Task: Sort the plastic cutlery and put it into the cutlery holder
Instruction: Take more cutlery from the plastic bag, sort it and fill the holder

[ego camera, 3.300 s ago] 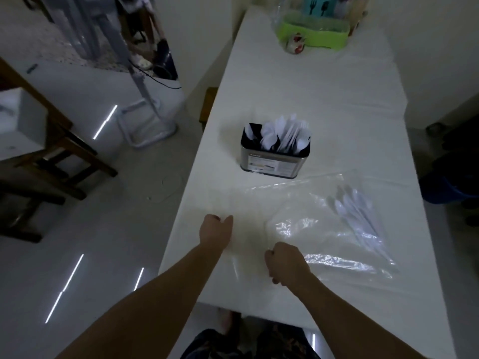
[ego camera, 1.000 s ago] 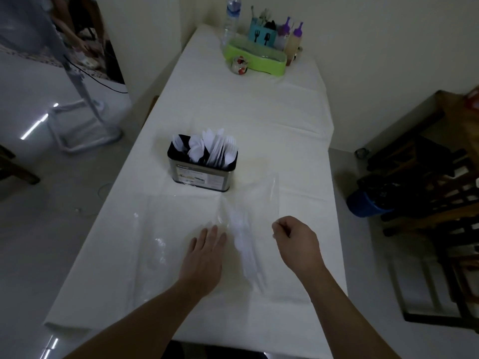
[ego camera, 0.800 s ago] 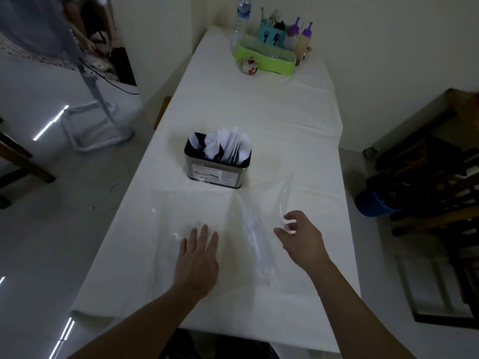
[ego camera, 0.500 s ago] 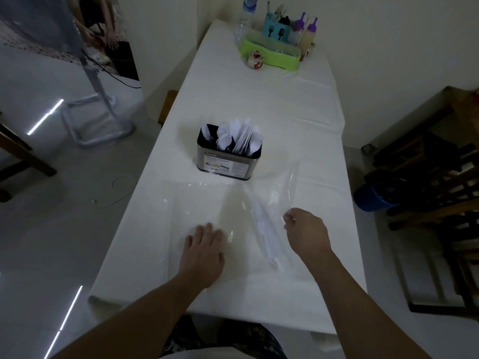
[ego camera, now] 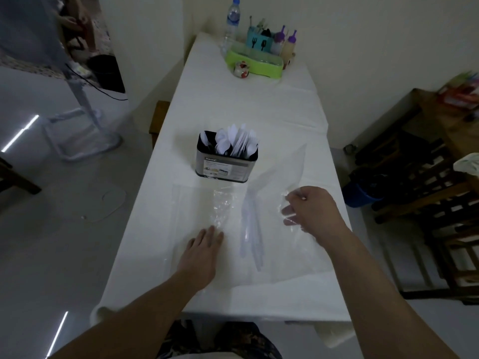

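A metal cutlery holder (ego camera: 226,168) with a black rim stands mid-table, holding several white plastic spoons and knives. In front of it lies a clear plastic bag (ego camera: 280,177) with several white plastic cutlery pieces (ego camera: 251,230) inside. My left hand (ego camera: 202,251) rests flat, fingers apart, on the bag's left part. My right hand (ego camera: 309,208) pinches the bag's right edge and lifts it a little off the table.
The long white table (ego camera: 241,107) ends at a wall, where a green tray (ego camera: 255,64) holds a water bottle, a blue cup of utensils and sauce bottles. Dark wooden chairs (ego camera: 425,190) stand to the right. A fan stand (ego camera: 80,125) stands on the floor at left.
My right hand has shifted rightward and raised the bag's edge. My left hand stays pressed on the bag. The view has tilted up slightly.
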{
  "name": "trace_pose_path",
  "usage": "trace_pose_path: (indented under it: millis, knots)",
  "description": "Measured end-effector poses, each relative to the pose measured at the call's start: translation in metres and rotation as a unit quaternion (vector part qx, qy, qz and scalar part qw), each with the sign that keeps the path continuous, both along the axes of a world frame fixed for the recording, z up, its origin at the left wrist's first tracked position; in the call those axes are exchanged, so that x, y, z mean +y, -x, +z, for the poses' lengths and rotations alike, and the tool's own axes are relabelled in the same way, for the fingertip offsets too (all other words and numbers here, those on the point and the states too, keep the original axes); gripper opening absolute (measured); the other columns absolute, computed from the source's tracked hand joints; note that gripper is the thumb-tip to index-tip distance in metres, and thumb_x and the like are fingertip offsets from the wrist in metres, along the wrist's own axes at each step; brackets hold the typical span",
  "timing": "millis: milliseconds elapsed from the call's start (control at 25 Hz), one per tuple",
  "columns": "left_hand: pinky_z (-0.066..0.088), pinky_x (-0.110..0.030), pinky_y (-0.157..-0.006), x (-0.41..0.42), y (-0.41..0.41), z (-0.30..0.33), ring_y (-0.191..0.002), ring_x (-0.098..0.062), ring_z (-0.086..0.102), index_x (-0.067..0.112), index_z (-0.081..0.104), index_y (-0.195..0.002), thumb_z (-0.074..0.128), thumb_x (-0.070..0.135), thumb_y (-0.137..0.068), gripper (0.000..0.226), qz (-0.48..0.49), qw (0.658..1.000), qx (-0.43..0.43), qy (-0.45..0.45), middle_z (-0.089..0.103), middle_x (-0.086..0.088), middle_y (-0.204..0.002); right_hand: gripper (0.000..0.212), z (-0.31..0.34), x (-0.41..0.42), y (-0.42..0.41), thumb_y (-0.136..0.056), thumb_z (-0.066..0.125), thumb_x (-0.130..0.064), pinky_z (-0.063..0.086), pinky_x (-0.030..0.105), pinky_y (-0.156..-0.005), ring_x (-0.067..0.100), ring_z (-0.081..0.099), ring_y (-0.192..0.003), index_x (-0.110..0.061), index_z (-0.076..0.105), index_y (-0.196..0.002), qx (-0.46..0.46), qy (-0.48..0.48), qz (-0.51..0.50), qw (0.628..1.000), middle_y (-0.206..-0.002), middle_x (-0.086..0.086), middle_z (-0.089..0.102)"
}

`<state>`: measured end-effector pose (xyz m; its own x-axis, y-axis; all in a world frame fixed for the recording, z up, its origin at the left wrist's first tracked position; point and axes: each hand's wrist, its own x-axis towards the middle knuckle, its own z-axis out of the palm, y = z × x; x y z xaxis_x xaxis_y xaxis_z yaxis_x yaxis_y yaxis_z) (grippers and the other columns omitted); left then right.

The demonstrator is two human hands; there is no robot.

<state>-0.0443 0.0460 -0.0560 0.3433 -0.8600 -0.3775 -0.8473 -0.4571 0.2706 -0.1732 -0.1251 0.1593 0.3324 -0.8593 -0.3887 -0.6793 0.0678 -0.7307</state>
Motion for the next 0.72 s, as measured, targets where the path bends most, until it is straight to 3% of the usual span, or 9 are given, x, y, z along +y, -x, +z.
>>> trace_pose_path:
  millis: [160, 280, 360, 560, 640, 720]
  knots:
    - [0.013, -0.045, -0.122, 0.012, -0.003, -0.006, -0.152, -0.032, 0.003, 0.016, 0.004, -0.157, 0.027, 0.026, -0.103, 0.060, 0.047, 0.998, -0.034, 0.022, -0.002, -0.011, -0.165, 0.019, 0.006, 0.006, 0.000, -0.094, 0.055, -0.023, 0.037, 0.016, -0.037, 0.014, 0.058, -0.045, -0.011, 0.068, -0.086, -0.016, 0.024, -0.014, 0.999, -0.069, 0.006, 0.069]
    - [0.011, -0.045, -0.122, 0.021, -0.006, -0.007, -0.152, -0.032, 0.002, 0.015, 0.002, -0.157, 0.025, 0.021, -0.104, 0.058, 0.051, 0.998, -0.038, 0.020, -0.002, -0.011, -0.165, 0.037, -0.001, 0.009, -0.003, -0.090, 0.057, -0.047, 0.051, 0.029, -0.063, 0.016, 0.064, -0.061, -0.013, 0.066, -0.084, 0.065, 0.104, 0.025, 0.992, -0.074, 0.000, 0.069]
    - [0.010, -0.045, -0.122, 0.026, -0.009, -0.007, -0.152, -0.032, 0.000, 0.014, 0.002, -0.157, 0.026, 0.013, -0.102, 0.060, 0.038, 0.998, -0.041, 0.016, -0.002, -0.011, -0.165, 0.042, -0.003, 0.011, -0.004, -0.091, 0.053, -0.053, 0.050, 0.033, -0.079, 0.019, 0.065, -0.078, -0.013, 0.068, -0.089, 0.115, 0.158, 0.057, 0.979, -0.082, 0.001, 0.071]
    - [0.007, -0.043, -0.123, 0.032, -0.016, -0.007, -0.152, -0.031, -0.001, 0.017, 0.008, -0.157, 0.034, 0.014, -0.099, 0.064, 0.004, 0.999, -0.031, 0.013, -0.003, -0.008, -0.166, 0.033, 0.002, 0.010, -0.003, -0.099, 0.047, -0.034, 0.049, 0.031, -0.073, 0.024, 0.065, -0.083, -0.010, 0.069, -0.093, 0.215, 0.233, 0.150, 0.936, -0.083, 0.005, 0.070]
    - [0.007, -0.042, -0.123, 0.032, -0.018, -0.008, -0.152, -0.030, -0.002, 0.017, 0.009, -0.157, 0.038, 0.011, -0.096, 0.068, 0.003, 1.000, -0.021, 0.020, -0.003, -0.008, -0.166, 0.026, 0.000, 0.006, -0.002, -0.099, 0.047, -0.027, 0.045, 0.028, -0.074, 0.025, 0.064, -0.093, -0.012, 0.069, -0.101, 0.262, 0.247, 0.162, 0.919, -0.095, 0.005, 0.069]
    - [0.007, -0.041, -0.123, 0.033, -0.019, -0.011, -0.152, -0.030, -0.002, 0.016, 0.008, -0.157, 0.038, 0.009, -0.095, 0.069, 0.008, 0.999, -0.014, 0.030, -0.002, -0.009, -0.166, 0.023, -0.001, 0.003, -0.003, -0.096, 0.049, -0.020, 0.042, 0.027, -0.076, 0.025, 0.061, -0.098, -0.013, 0.065, -0.111, 0.269, 0.224, 0.140, 0.926, -0.104, 0.005, 0.065]
